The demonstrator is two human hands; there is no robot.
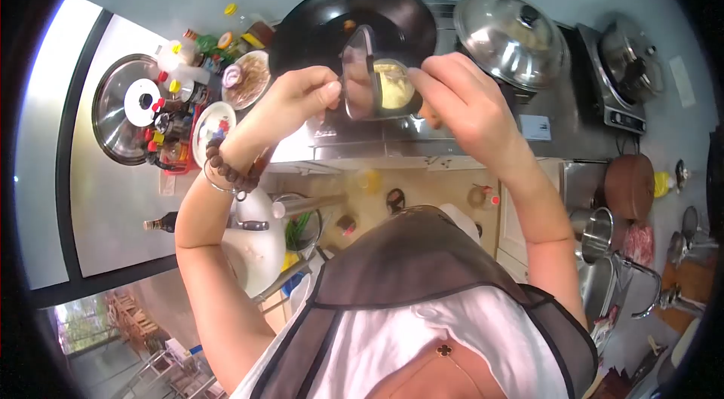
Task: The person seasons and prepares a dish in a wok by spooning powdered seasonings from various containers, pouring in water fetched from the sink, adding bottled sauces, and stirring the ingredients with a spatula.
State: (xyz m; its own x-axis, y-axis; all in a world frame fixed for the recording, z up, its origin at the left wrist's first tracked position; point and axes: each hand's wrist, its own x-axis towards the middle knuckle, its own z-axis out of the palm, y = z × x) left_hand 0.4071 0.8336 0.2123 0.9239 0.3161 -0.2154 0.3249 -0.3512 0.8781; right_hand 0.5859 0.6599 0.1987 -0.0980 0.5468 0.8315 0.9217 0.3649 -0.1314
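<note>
A small clear container (pixel 394 86) with pale yellow contents is held up in front of the black wok (pixel 309 29). My right hand (pixel 464 101) grips its right side, fingers bent around the edge. A clear lid (pixel 359 71) stands tilted up on the container's left. At the lid's left edge is my left hand (pixel 302 101), its fingers pinched together; a beaded bracelet circles that wrist. A small brown piece lies in the wok.
Left of the wok are a plate of shredded food (pixel 247 81), a white plate (pixel 214 127), several bottles and a metal lid (pixel 113 112). To the right stand a domed-lid pot (pixel 509 37) and a pot on a burner (pixel 630 59).
</note>
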